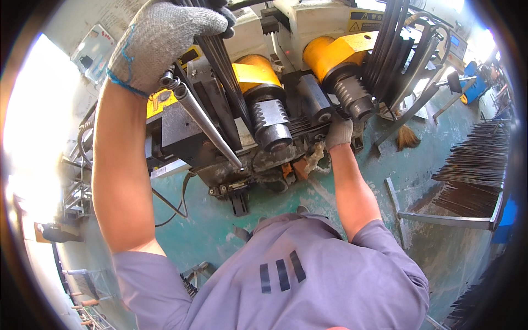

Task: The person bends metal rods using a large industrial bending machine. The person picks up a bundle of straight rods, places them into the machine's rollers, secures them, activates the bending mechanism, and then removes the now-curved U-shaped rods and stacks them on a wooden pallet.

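Observation:
My left hand (170, 41), in a grey knit glove with dark fingertips, is raised at the upper left. Its fingers curl round the upper part of a bundle of thin dark metal bars (223, 66), which slant down into a machine. My right hand (339, 133), also gloved, reaches low into the machine's middle, by the right end of several dark rods (304, 127) lying crosswise. Its fingers are hidden there. On either side stand two ribbed metal cylinders, the left (270, 118) and the right (353, 96), below yellow housings. A dark block (315, 99) sits between them.
A shiny metal tube (206, 124) slants beside my left forearm. More upright dark bars (389, 52) stand at the right cylinder. Farther right are a broom head (407, 138) and a metal rack (445, 220) with many thin rods (476, 165). The floor (203, 214) is green.

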`<state>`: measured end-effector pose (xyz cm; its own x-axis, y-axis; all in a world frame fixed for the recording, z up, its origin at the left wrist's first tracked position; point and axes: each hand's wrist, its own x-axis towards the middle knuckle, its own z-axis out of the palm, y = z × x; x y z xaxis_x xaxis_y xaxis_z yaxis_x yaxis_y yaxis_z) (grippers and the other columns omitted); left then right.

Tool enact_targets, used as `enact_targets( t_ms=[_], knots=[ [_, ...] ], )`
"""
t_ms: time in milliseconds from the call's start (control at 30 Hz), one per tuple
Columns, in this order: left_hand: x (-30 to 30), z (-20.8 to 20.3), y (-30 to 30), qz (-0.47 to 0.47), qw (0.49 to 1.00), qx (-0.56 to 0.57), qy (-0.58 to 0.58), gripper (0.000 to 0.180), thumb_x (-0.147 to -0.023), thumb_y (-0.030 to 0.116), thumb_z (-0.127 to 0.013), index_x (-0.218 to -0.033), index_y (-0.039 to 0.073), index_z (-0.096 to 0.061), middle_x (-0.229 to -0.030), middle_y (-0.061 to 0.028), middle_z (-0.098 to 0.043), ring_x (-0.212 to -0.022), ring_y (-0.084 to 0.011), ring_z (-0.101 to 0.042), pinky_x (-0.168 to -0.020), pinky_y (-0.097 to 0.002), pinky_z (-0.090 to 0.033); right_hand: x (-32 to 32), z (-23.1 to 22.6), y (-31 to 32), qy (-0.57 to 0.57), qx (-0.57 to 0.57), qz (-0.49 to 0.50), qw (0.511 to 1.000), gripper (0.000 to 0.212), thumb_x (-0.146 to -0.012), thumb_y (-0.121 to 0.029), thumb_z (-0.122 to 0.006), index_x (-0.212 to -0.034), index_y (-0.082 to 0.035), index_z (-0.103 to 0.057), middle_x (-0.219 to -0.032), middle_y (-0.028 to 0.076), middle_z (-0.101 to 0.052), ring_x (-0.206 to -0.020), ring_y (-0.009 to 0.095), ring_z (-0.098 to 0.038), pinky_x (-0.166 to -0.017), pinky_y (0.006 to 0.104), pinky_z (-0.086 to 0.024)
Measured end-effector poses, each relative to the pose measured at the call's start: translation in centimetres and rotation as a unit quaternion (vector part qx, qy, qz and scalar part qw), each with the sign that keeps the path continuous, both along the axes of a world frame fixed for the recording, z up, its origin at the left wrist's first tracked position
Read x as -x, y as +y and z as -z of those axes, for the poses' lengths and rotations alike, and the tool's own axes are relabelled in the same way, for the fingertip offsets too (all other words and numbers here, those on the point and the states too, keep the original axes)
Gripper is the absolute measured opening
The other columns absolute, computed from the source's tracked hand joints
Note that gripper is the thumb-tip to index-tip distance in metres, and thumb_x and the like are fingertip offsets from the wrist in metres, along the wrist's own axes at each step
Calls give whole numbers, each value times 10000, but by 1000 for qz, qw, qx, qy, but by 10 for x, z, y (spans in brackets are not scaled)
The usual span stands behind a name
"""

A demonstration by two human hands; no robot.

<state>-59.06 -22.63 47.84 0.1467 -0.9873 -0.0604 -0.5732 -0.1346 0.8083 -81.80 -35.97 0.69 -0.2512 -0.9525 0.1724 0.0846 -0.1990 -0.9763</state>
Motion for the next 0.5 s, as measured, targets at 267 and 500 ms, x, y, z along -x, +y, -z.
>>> enact_targets(
  t_ms=[267, 500],
  knots=[
    [12, 20, 4, -33, 995, 45, 80, 243, -883, 101, -758, -1107, 11, -728, -899, -76, -733, -737, -150, -664, -628, -291, -534, 5, 17, -5, 78, 52, 53, 994, 177, -955, -39, -576, -967, -25, -752, -940, 79, -727, -891, 180, -690, -803, 332, -533],
    [-34, 52, -44, 94, 981, 161, -61, 429, -836, 233, -808, -1178, -1, -698, -987, -137, -756, -901, -235, -731, -856, -368, -566, 11, 15, -6, 101, 51, 41, 993, 226, -923, 21, -560, -987, -44, -767, -995, 78, -746, -919, 185, -696, -828, 324, -541]
  ],
)
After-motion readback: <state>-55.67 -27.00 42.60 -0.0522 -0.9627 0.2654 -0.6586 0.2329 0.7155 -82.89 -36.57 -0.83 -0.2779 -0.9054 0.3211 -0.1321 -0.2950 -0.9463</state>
